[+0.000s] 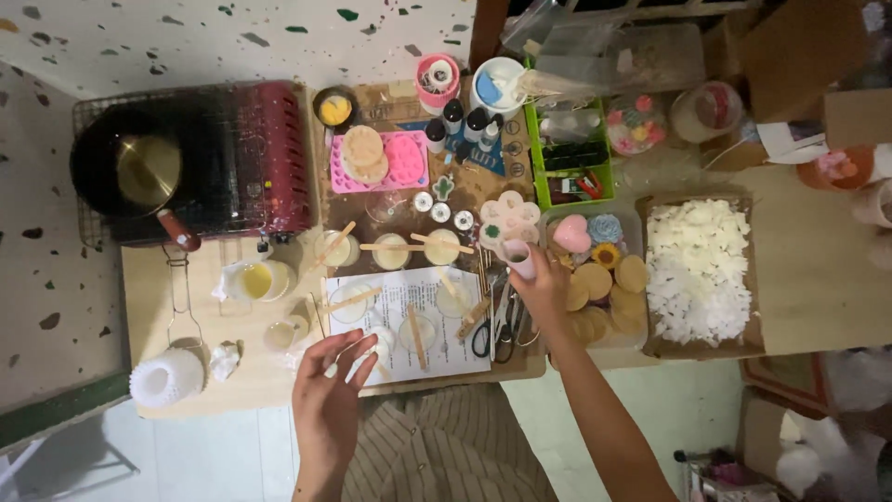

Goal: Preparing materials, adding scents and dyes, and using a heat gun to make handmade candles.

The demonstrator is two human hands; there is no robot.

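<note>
My right hand (544, 284) grips a small pink cup (518, 257), tilted over a white flower-shaped mould (509, 217) on the table. My left hand (327, 383) hovers open with fingers spread at the near edge of a printed paper sheet (401, 321). On and above that sheet stand several small glass cups of pale wax (391, 251) with wooden sticks laid across them. Black-handled scissors (492, 325) lie just left of my right wrist.
A pot (139, 167) sits on a red portable stove (269, 153) at the left. A pink silicone mould (386, 163), small dark bottles (452, 116), a green organiser (571, 153), a tray of finished wax shapes (604, 270) and a box of white wax flakes (699, 270) crowd the table.
</note>
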